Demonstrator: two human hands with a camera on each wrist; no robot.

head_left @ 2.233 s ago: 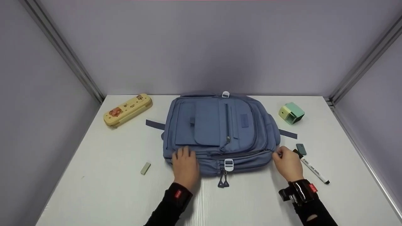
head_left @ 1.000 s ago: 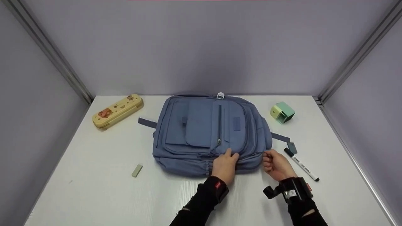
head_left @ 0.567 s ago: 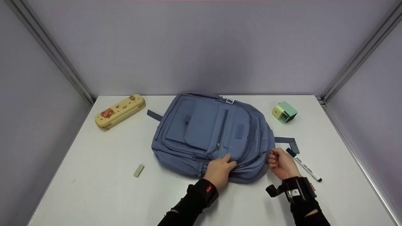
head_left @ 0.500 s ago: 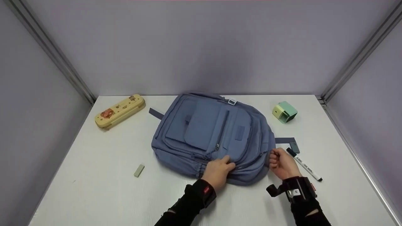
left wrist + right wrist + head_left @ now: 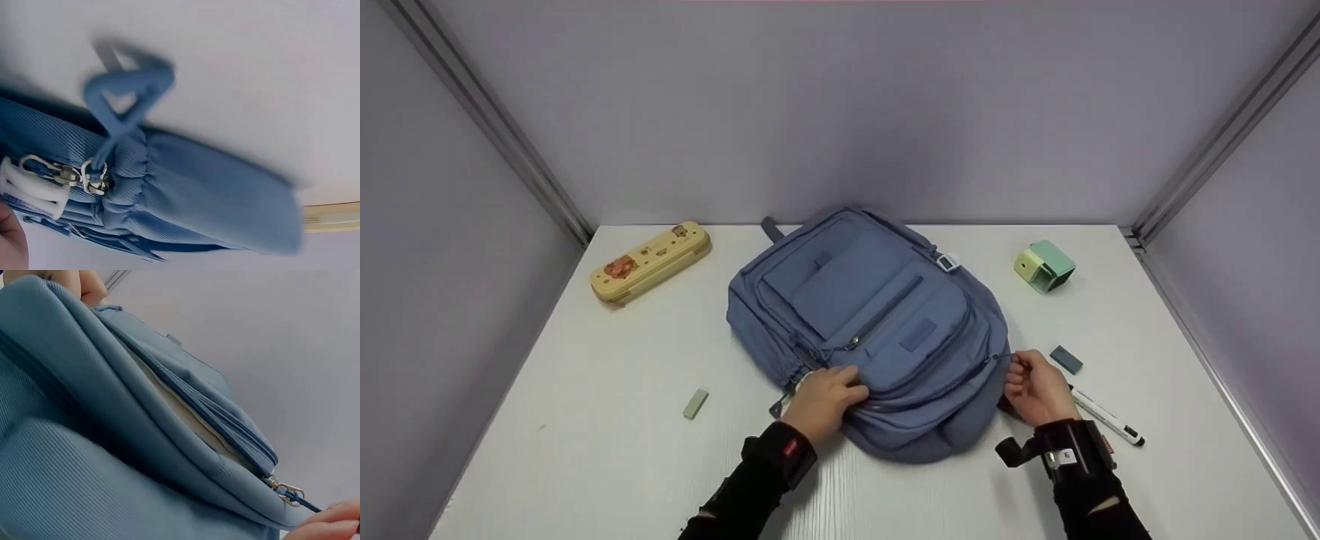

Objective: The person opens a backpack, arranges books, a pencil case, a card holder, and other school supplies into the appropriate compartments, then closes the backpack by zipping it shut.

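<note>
A blue backpack (image 5: 877, 322) lies at an angle on the white table, its front pockets facing up. My left hand (image 5: 823, 401) grips its near edge beside the white buckle (image 5: 35, 188), which shows in the left wrist view. A triangular zipper pull (image 5: 128, 95) dangles there. My right hand (image 5: 1039, 388) pinches the cord of another zipper pull (image 5: 301, 499) at the bag's right side. Behind that slider (image 5: 274, 484) the zipper gapes, showing a pale lining (image 5: 185, 413). In the right wrist view only fingertips (image 5: 332, 523) of this hand appear.
Back left lies a yellow pencil case (image 5: 651, 262); a pale green eraser (image 5: 696, 403) is left of the bag. To the right are a green and yellow pencil sharpener (image 5: 1045, 266), a small dark teal block (image 5: 1066, 359) and a white marker (image 5: 1106, 415). Walls enclose the table.
The backpack has turned clockwise, its right end swinging toward me. My left hand went right to the bag's middle edge, then back left with it. The teal block and marker shifted slightly.
</note>
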